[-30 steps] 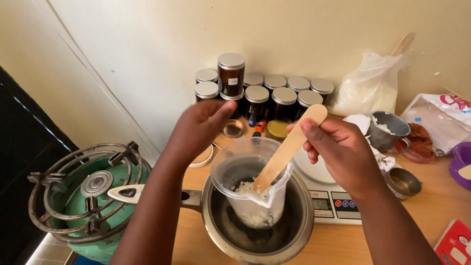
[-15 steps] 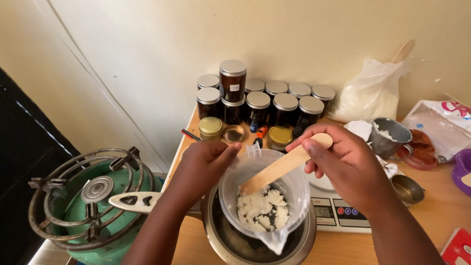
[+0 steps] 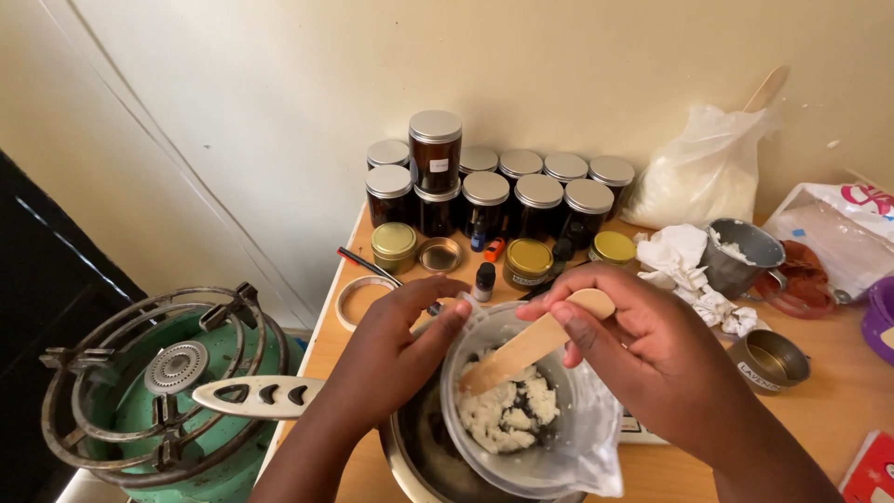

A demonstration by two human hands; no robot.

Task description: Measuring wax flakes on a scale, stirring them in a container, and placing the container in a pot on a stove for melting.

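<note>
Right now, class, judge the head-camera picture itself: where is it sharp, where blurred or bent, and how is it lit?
Head view: soft, even light, no harsh glare; the dark jars at the wall look sharp; the left hand and right hand are slightly soft, close to the lens; the clear jug is cut by the bottom edge; wide-angle bending shows in the slanted wall lines at left.

Back against the wall there's a cluster of dark amber jars with silver lids (image 3: 521, 196), the tall one with a small white label (image 3: 435, 164), a knotted clear bag of white stuff (image 3: 703, 172) beside them, and a white pouch with pink print (image 3: 843, 233) far right.
</note>
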